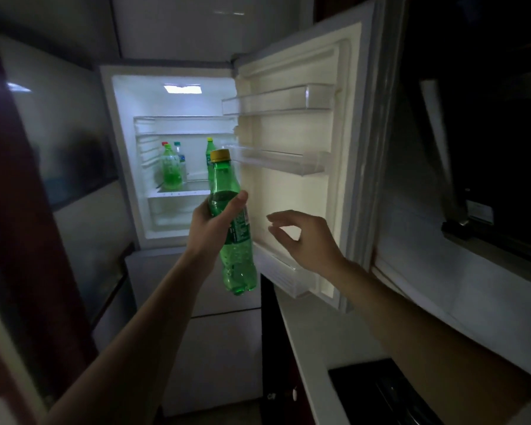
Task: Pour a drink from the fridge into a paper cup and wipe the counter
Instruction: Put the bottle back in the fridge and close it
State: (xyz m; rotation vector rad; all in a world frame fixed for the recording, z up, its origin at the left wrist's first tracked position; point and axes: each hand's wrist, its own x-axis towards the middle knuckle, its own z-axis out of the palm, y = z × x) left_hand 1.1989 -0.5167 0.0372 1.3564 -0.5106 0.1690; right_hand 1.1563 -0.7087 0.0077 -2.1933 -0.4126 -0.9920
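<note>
My left hand (215, 225) grips a green soda bottle (238, 265) with a yellow cap around its middle, holding it upright in front of the open fridge (172, 228). The bottle is partly filled with fizzy liquid. My right hand (304, 237) hovers to the right of the bottle, fingers relaxed and slightly spread, holding nothing, close to the inner side of the fridge door (295, 194). No paper cup shows in view.
Three more bottles (172, 170) stand on the lit fridge shelf. The open door (350, 148) swings right with clear door racks (276, 102). A white counter edge (304, 348) runs at lower right beside a dark cooktop (380, 394). A dark range hood (472, 210) hangs overhead.
</note>
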